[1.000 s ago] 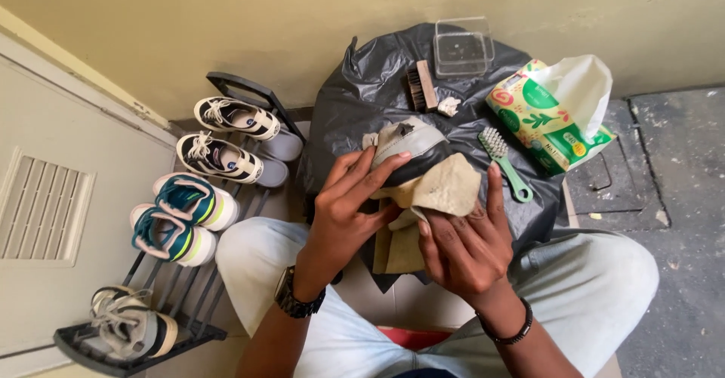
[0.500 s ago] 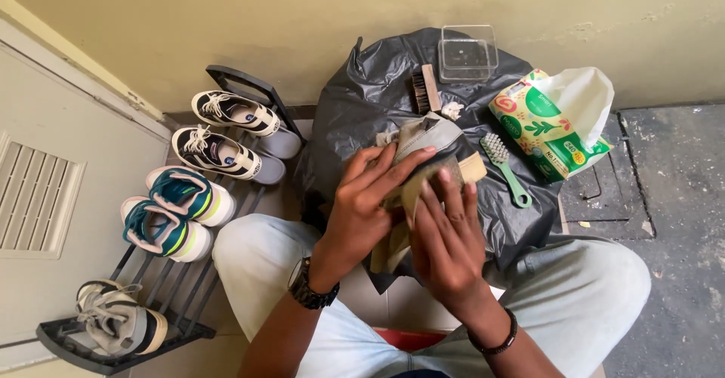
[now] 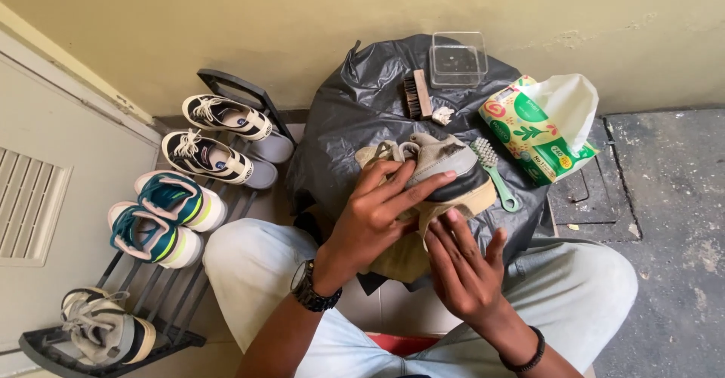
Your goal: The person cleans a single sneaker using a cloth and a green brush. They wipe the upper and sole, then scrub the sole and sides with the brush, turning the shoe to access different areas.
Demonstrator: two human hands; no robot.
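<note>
My left hand [image 3: 377, 212] grips a grey and tan sneaker [image 3: 445, 168] from the side, fingers spread over its upper, above a black plastic sheet [image 3: 355, 114]. My right hand [image 3: 464, 268] sits just below the shoe's sole edge, fingers pressing a tan cloth [image 3: 404, 257] against it. A watch is on my left wrist and a dark band on my right.
On the sheet lie a wooden brush [image 3: 417, 95], a clear plastic box [image 3: 458, 58], a green-handled brush [image 3: 495, 172] and a green patterned tissue pack [image 3: 540, 129]. A black shoe rack [image 3: 162, 295] at left holds several sneakers beside a white door [image 3: 45, 197].
The shoe has been turned so its upper and laces show. My right hand slid from on top of the shoe down to its lower edge with the cloth.
</note>
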